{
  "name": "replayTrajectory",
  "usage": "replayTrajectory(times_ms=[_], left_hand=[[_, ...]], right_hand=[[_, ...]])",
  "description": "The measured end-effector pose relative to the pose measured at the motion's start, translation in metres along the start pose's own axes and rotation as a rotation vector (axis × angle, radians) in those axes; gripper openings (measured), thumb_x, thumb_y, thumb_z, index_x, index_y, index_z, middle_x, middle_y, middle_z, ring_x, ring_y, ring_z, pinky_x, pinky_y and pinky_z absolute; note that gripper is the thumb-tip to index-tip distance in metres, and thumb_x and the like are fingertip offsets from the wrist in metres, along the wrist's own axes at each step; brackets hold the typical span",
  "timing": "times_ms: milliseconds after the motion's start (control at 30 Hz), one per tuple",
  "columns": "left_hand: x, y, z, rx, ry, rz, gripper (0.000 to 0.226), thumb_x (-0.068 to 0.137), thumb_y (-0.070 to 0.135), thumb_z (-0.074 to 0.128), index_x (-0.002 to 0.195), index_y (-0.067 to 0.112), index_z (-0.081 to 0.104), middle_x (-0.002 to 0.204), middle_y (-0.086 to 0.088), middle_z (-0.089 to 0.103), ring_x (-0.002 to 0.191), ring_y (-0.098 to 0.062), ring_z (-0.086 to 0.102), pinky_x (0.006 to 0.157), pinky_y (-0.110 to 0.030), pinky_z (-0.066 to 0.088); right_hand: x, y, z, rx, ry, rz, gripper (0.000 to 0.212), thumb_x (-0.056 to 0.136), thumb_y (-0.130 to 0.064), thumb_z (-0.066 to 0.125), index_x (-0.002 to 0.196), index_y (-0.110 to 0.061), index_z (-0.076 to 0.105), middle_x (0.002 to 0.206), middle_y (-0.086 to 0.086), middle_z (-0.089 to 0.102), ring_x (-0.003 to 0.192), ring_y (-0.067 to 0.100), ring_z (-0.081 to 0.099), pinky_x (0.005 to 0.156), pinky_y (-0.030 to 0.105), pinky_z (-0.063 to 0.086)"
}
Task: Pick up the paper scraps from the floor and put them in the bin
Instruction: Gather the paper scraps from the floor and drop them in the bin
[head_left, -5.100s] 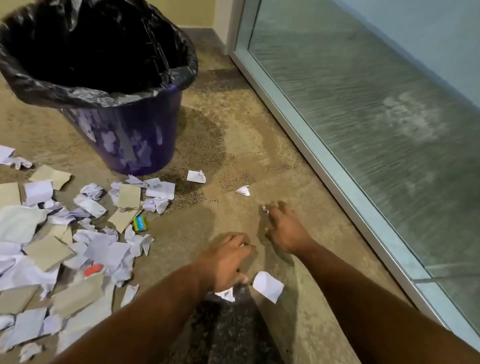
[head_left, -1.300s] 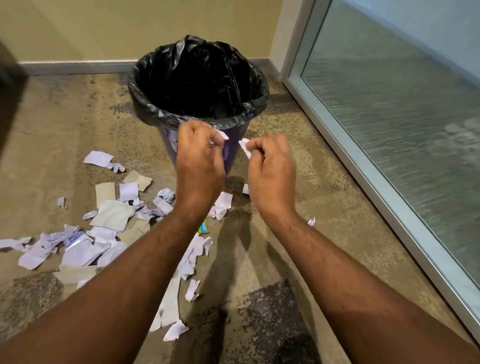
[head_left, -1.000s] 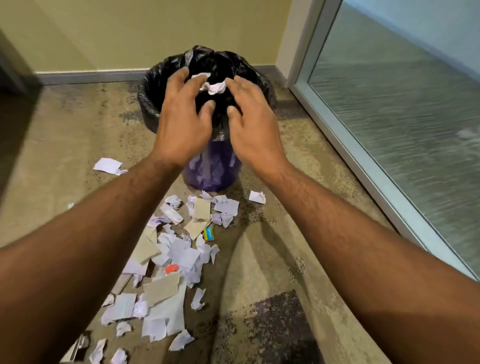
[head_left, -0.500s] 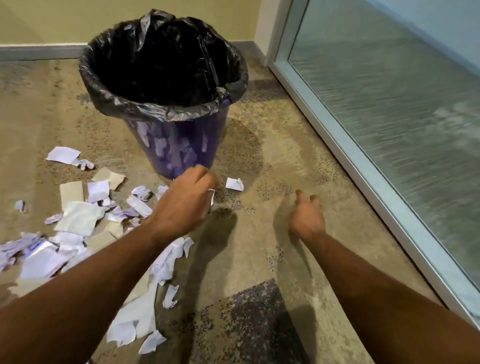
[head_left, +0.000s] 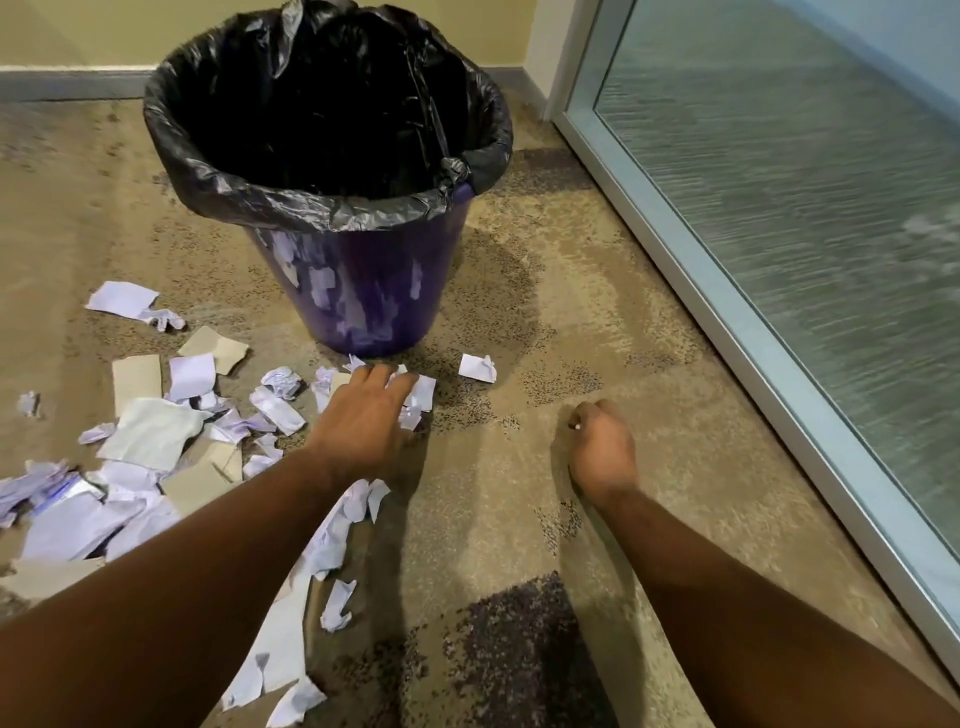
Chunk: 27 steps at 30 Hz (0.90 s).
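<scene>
Left hand (head_left: 366, 415) spread flat, fingers straight, over white scraps (head_left: 421, 392) at 6 o'clock from the purple bin (head_left: 363, 291). Right hand (head_left: 602, 441) curled, pinching a tiny white bit (head_left: 575, 426) on the carpet (head_left: 519, 499). One scrap (head_left: 477, 368) apart at 5 o'clock of bin; most scraps heaped at 8 o'clock.

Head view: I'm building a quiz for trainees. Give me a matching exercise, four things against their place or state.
1. bin
2. left hand
3. right hand
4. lone scrap

A. pinching a tiny white bit
B. lined with a black bag
C. lying apart, right of the bin's base
D. fingers spread on white scraps

Pairs: 1-B, 2-D, 3-A, 4-C
</scene>
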<state>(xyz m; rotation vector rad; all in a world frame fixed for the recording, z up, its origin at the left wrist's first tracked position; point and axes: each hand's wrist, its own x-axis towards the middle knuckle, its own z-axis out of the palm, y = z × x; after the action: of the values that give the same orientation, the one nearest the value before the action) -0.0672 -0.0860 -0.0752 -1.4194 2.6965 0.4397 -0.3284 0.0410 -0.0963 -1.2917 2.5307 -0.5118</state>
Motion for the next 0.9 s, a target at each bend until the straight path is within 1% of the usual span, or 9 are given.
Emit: replayTrajectory(times_ms=[67, 167, 267, 333, 433, 533, 667, 833, 900], left_hand=[[0.003, -0.001, 0.0, 0.019, -0.027, 0.013, 0.09, 0.087, 0.043, 0.074, 0.159, 0.025, 0.023, 0.16, -0.008, 0.03, 0.144, -0.029, 0.029, 0.115, -0.043, 0.036], [0.01, -0.005, 0.005, 0.068, -0.083, 0.036, 0.101, 0.083, 0.051, 0.076, 0.161, 0.029, 0.015, 0.166, -0.008, 0.019, 0.151, -0.031, 0.018, 0.119, -0.047, 0.028], [0.018, -0.006, 0.007, 0.082, -0.138, 0.058, 0.111, 0.081, 0.051, 0.078, 0.161, 0.032, 0.004, 0.17, -0.006, 0.002, 0.155, -0.032, 0.001, 0.123, -0.052, 0.015], [0.023, -0.006, 0.007, 0.075, -0.188, 0.086, 0.115, 0.081, 0.045, 0.08, 0.161, 0.034, -0.002, 0.17, -0.004, -0.005, 0.156, -0.031, -0.008, 0.123, -0.056, 0.011], [0.03, -0.005, 0.006, 0.086, -0.279, 0.094, 0.118, 0.081, 0.039, 0.081, 0.16, 0.038, -0.007, 0.169, -0.003, -0.016, 0.154, -0.032, -0.018, 0.12, -0.067, 0.007], [0.037, -0.006, 0.007, 0.089, -0.363, 0.057, 0.12, 0.081, 0.039, 0.082, 0.158, 0.043, -0.009, 0.168, -0.006, -0.018, 0.154, -0.035, -0.015, 0.116, -0.073, 0.013], [0.039, -0.005, 0.007, 0.13, -0.422, 0.07, 0.107, 0.085, 0.041, 0.077, 0.16, 0.04, 0.001, 0.169, -0.011, 0.005, 0.154, -0.041, 0.002, 0.118, -0.064, 0.026], [0.03, -0.007, 0.015, 0.187, -0.264, 0.11, 0.08, 0.091, 0.038, 0.071, 0.157, 0.029, 0.027, 0.159, -0.012, 0.03, 0.14, -0.036, 0.033, 0.11, -0.049, 0.043], [0.021, -0.005, 0.019, 0.178, -0.162, 0.151, 0.06, 0.095, 0.031, 0.066, 0.149, 0.024, 0.04, 0.15, -0.008, 0.04, 0.131, -0.03, 0.041, 0.106, -0.042, 0.046]], right_hand=[[0.003, -0.014, 0.007, 0.04, -0.054, -0.119, 0.022, 0.098, -0.003, 0.054, 0.116, -0.012, 0.063, 0.118, 0.003, 0.051, 0.087, 0.015, 0.055, 0.075, 0.018, 0.05], [0.007, -0.049, 0.013, 0.073, -0.205, -0.233, 0.06, 0.092, 0.009, 0.049, 0.142, -0.024, 0.047, 0.13, 0.002, 0.039, 0.103, 0.017, 0.055, 0.078, 0.017, 0.05], [0.015, -0.081, 0.017, 0.09, -0.34, -0.215, 0.097, 0.083, 0.02, 0.042, 0.155, -0.041, 0.022, 0.159, 0.0, 0.016, 0.127, 0.03, 0.05, 0.095, 0.036, 0.055], [0.023, -0.096, 0.019, 0.091, -0.413, -0.158, 0.105, 0.083, 0.02, 0.037, 0.153, -0.054, 0.014, 0.168, -0.007, -0.005, 0.143, 0.038, 0.036, 0.109, 0.048, 0.046], [0.039, -0.108, 0.029, 0.086, -0.524, -0.043, 0.089, 0.096, 0.003, 0.036, 0.151, -0.061, 0.007, 0.168, -0.01, -0.017, 0.15, 0.043, 0.02, 0.114, 0.058, 0.039], [0.055, -0.105, 0.039, -0.123, -0.588, -0.041, 0.066, 0.104, -0.024, 0.043, 0.16, -0.037, 0.011, 0.168, 0.013, 0.008, 0.143, 0.047, 0.032, 0.098, 0.053, 0.05], [0.053, -0.106, 0.041, -0.433, -0.524, -0.286, 0.052, 0.102, -0.016, 0.047, 0.153, -0.015, 0.033, 0.156, 0.022, 0.028, 0.128, 0.051, 0.047, 0.095, 0.055, 0.045], [0.016, -0.094, 0.04, -0.334, -0.269, -0.457, 0.027, 0.102, -0.005, 0.048, 0.126, -0.01, 0.058, 0.111, 0.006, 0.051, 0.089, 0.021, 0.058, 0.077, 0.035, 0.053], [0.0, -0.09, 0.037, -0.294, -0.246, -0.502, 0.024, 0.1, -0.003, 0.052, 0.123, -0.007, 0.059, 0.11, 0.005, 0.051, 0.094, 0.018, 0.055, 0.081, 0.03, 0.051]])
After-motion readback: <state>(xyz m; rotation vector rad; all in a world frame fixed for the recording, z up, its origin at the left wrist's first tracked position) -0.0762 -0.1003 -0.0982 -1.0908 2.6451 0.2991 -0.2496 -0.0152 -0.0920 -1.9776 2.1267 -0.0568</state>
